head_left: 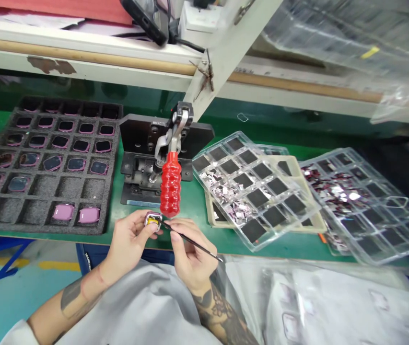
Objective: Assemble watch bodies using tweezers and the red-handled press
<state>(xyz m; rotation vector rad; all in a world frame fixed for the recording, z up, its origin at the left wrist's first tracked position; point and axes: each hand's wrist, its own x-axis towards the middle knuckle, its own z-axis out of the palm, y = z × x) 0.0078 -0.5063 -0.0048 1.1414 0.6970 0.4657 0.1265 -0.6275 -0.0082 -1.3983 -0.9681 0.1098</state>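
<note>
My left hand [130,239] is closed around a small square part [153,220] with a yellow inside, held just above the green bench edge. My right hand [188,251] pinches a thin dark tool [193,243], whose tip touches the part. Both hands are right below the red handle [170,184] of a black toggle clamp fixture [154,158].
A black foam tray [46,187] with pink and blue-tinted square parts lies at the left. Clear plastic trays [254,187] with dark squares and peeled scraps lie at the right, another clear tray [369,201] beyond. A white shelf frame [222,52] stands overhead. Plastic bags [315,297] cover my lap.
</note>
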